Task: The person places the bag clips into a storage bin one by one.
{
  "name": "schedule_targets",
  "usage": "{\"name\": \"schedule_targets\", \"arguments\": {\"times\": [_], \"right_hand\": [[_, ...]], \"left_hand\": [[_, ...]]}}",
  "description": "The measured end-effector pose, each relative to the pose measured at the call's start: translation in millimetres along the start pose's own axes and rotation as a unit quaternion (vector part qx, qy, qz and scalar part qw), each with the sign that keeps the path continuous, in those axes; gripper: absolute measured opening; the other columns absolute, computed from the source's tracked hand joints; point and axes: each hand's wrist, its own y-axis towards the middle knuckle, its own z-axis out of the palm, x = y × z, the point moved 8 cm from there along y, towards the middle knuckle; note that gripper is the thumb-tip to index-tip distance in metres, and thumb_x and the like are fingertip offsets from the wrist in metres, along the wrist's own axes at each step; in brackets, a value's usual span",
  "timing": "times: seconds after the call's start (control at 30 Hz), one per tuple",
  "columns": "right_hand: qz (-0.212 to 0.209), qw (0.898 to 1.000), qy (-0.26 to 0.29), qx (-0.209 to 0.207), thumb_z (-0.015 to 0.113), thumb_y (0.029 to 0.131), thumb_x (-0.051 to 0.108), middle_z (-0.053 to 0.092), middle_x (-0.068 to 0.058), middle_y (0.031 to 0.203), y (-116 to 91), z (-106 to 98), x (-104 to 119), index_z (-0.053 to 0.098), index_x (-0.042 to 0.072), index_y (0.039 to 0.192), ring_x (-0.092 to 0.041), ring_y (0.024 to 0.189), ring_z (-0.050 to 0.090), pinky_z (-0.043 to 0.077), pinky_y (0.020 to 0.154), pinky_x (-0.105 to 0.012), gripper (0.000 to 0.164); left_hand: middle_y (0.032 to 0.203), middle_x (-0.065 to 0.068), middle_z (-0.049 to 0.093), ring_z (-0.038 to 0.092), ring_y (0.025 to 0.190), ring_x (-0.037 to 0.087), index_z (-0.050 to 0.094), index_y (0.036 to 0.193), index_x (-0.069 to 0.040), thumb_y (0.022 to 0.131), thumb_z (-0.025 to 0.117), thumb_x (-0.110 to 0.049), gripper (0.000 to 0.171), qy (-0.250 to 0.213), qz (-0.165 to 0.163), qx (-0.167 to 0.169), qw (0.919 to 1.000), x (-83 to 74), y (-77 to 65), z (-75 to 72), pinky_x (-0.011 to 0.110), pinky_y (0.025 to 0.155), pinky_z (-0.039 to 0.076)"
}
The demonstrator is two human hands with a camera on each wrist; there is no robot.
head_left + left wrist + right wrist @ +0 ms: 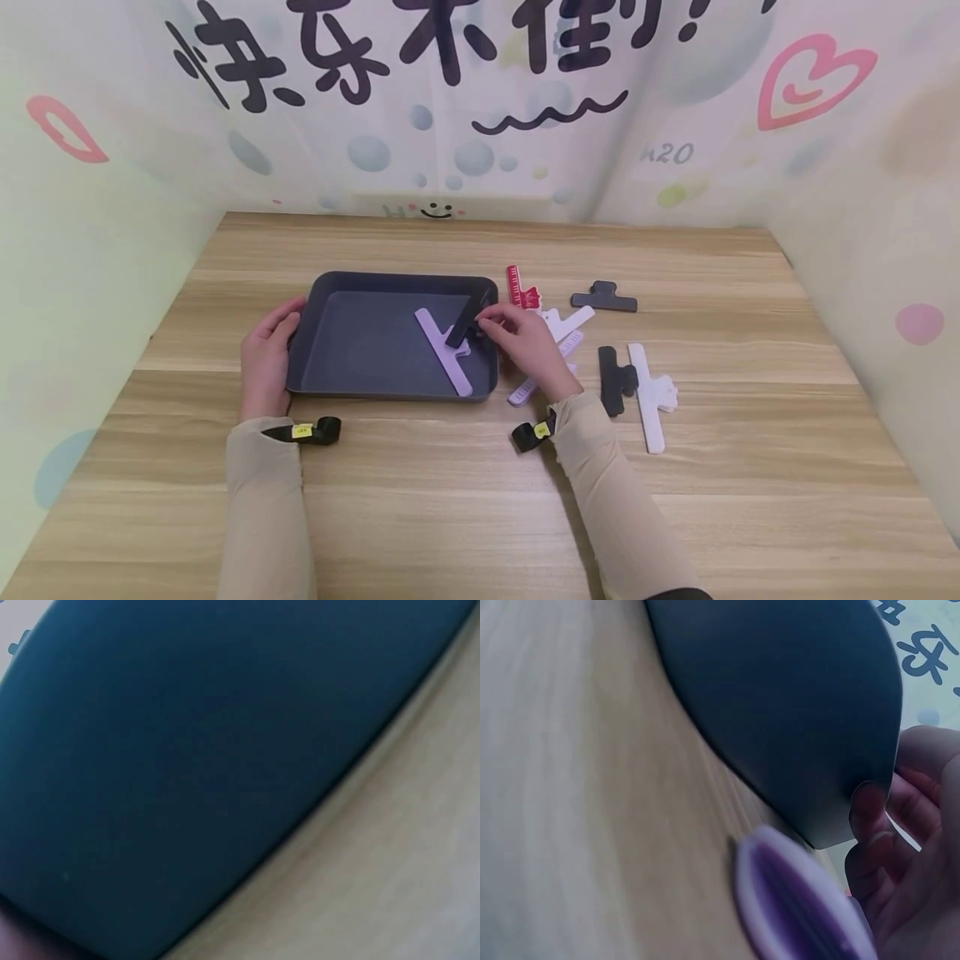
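Observation:
A dark grey baking tray (375,395) lies on the table, and my left hand (264,362) holds its left edge. Over the tray's right end, my right hand (528,346) pinches a black clip (468,321) between thumb and fingers. Beneath that clip, a lilac clip (442,350) lies inside the tray and is partly covered by it. The right wrist view shows the tray's outer wall (787,697) and the curled fingers (870,814) at its rim; the black clip is hidden there. In the left wrist view the tray's side (210,750) fills most of the frame.
Right of the tray lie a red clip (522,287), a white clip (576,322) and lilac clips (522,392), partly hidden by my right hand. Farther right are two black clips (604,297) and a long white clip (648,400). A printed wall hanging (480,167) stands behind the table.

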Motion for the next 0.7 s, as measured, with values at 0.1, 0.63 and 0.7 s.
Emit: {"name": "schedule_targets", "arguments": {"times": [0.1, 0.63, 0.7], "right_hand": [[-0.002, 1.000, -0.008, -0.001, 0.058, 0.087, 0.028, 0.060, 0.006, 0.084, 0.0, 1.2, 0.4, 0.063, 0.022, 0.099, -0.012, 0.073, 0.052, 0.044, 0.065, -0.029, 0.015], [0.000, 1.000, -0.023, 0.010, 0.056, 0.087, 0.036, 0.060, 0.009, 0.092, -0.1, 3.9, 0.7, 0.063, 0.025, 0.103, -0.011, 0.079, 0.052, 0.045, 0.070, -0.028, 0.021], [0.001, 1.000, -0.023, 0.011, 0.056, 0.087, 0.037, 0.060, 0.010, 0.095, -0.4, 3.8, 0.9, 0.063, 0.026, 0.105, -0.011, 0.080, 0.052, 0.045, 0.071, -0.028, 0.023]], "left_hand": [[0.124, -0.001, 0.052, 0.042, 0.114, 0.013, 0.057, 0.121, -0.011, 0.088, 0.057, -0.027, 0.036, -0.001, -0.002, 0.001, 1.0000, -2.5, -2.5, 1.1, 0.017, 0.084, 0.035], [0.122, -0.003, 0.053, 0.043, 0.112, 0.012, 0.059, 0.119, -0.014, 0.086, 0.058, -0.030, 0.036, 0.003, 0.008, -0.002, 1.0000, 3.0, 2.9, -2.1, 0.017, 0.084, 0.034], [0.122, -0.002, 0.053, 0.043, 0.112, 0.013, 0.059, 0.119, -0.013, 0.087, 0.058, -0.030, 0.037, 0.003, 0.009, 0.000, 1.0000, 2.6, 2.8, -1.5, 0.017, 0.084, 0.035]]}}
